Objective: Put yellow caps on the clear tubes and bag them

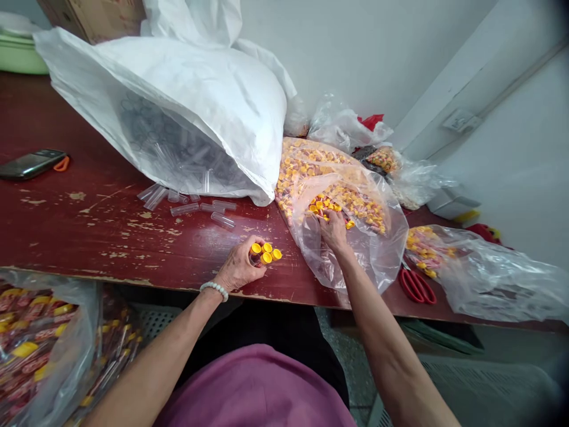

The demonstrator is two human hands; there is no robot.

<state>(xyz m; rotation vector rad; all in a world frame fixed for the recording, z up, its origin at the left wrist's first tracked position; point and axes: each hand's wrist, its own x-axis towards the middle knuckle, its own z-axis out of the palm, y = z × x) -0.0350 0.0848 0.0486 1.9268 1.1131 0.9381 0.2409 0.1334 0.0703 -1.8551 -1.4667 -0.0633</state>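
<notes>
My left hand (240,267) is closed around several clear tubes with yellow caps (267,257), just above the table's front edge. A pale bead bracelet (214,288) circles that wrist. To the right, my right hand (335,231) reaches into an open clear plastic bag (377,261) full of small yellow caps (324,203) with reddish pieces. Its fingers curl among the caps, and the fingertips are hidden, so whatever they pinch does not show. Loose clear tubes (222,221) lie beyond my left hand, at the mouth of a large white sack (213,89) holding more tubes.
Red-handled scissors (416,286) lie right of the cap bag, beside another clear bag (498,279). A phone (33,164) rests at the table's left. Below the front edge, a bag of filled, yellow-capped tubes (40,350) stands at lower left. Walls rise behind the worn red table (102,237).
</notes>
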